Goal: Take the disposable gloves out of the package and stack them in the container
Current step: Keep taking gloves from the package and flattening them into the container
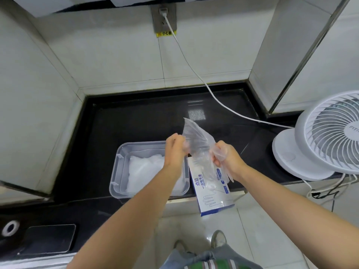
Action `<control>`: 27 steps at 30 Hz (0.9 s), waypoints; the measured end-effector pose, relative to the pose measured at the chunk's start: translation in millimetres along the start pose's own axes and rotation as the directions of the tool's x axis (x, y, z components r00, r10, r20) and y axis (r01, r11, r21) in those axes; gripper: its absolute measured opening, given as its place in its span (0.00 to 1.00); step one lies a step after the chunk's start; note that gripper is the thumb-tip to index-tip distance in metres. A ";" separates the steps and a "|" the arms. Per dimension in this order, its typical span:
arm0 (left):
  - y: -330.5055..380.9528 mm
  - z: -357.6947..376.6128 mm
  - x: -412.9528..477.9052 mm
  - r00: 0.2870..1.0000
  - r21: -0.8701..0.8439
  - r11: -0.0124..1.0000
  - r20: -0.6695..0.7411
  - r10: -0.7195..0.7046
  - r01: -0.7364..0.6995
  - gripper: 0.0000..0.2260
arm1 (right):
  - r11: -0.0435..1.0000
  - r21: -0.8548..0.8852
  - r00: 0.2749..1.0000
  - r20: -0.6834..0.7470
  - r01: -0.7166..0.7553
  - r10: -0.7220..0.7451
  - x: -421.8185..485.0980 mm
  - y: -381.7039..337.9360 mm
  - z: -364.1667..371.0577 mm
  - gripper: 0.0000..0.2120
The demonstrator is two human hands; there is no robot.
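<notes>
The left hand (pixel 174 150) and right hand (pixel 226 157) each pinch 1 clear glove (pixel 198 138) above the counter's (pixel 136 121) front edge, over the tub (pixel 116 171) and box (pixel 213 199). Its long axis stands near upright, the top tilted toward the back wall.

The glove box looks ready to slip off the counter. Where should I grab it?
Probably the near end of the glove box, which overhangs the counter edge: come from the front, thumb on top, fingers beneath. Its flat, thin shape suits that grip.
</notes>
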State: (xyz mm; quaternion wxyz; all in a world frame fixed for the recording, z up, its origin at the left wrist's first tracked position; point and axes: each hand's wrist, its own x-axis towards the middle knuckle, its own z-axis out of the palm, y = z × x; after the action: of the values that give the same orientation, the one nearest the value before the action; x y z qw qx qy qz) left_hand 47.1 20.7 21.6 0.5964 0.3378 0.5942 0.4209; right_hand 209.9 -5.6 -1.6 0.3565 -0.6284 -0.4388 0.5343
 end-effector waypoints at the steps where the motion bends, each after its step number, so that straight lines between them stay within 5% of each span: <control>1: 2.1 -10.5 2.2 0.999 0.034 0.999 -0.011 0.034 -0.034 0.09 | 1.000 -0.021 1.000 0.022 0.000 0.000 0.8 -2.3 5.8 0.11; 4: 6.1 -36.7 9.6 0.993 0.194 0.976 0.077 0.088 -0.101 0.17 | 0.998 -0.022 0.995 0.083 -0.052 0.054 1.3 -9.6 22.1 0.12; 7: 10.8 -52.7 12.1 0.994 0.343 0.934 0.085 0.071 -0.096 0.02 | 0.992 -0.086 0.969 0.223 -0.088 0.105 -4.1 -23.4 40.4 0.16; 10: 4.6 -67.2 19.9 0.991 0.468 0.877 -0.010 0.130 -0.110 0.06 | 0.992 -0.055 0.964 0.237 -0.111 0.121 -1.6 -28.4 55.0 0.22; 15: -2.5 -93.5 26.6 0.968 0.631 0.756 -0.028 0.250 -0.176 0.06 | 0.998 0.016 0.958 0.281 0.054 -0.057 4.1 -29.4 74.0 0.26; 18: -4.8 -106.9 28.7 0.958 0.676 0.707 -0.006 0.286 -0.207 0.08 | 0.979 -0.123 0.942 0.313 0.164 -0.118 9.2 -26.4 86.5 0.30; 21: -9.6 -126.7 32.3 0.952 0.674 0.697 0.030 0.305 -0.245 0.08 | 0.952 -0.251 0.971 0.201 0.176 -0.126 19.6 -25.8 95.8 0.17; 25: -16.9 -145.9 38.4 0.978 0.683 0.714 -0.002 0.210 -0.152 0.11 | 0.987 -0.088 0.990 -0.001 0.138 -0.139 28.8 -34.1 99.2 0.07; 27: -19.3 -146.9 41.4 0.990 0.671 0.739 -0.055 0.132 -0.061 0.12 | 0.969 -0.160 0.974 0.155 0.191 -0.166 23.8 -39.0 107.8 0.26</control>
State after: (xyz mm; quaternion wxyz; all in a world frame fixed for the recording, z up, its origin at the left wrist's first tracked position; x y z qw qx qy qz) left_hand -99.4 35.8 -23.1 0.3835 0.5377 0.7157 0.2271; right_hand 98.1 28.4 6.7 0.3152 -0.5757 -0.5625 0.5028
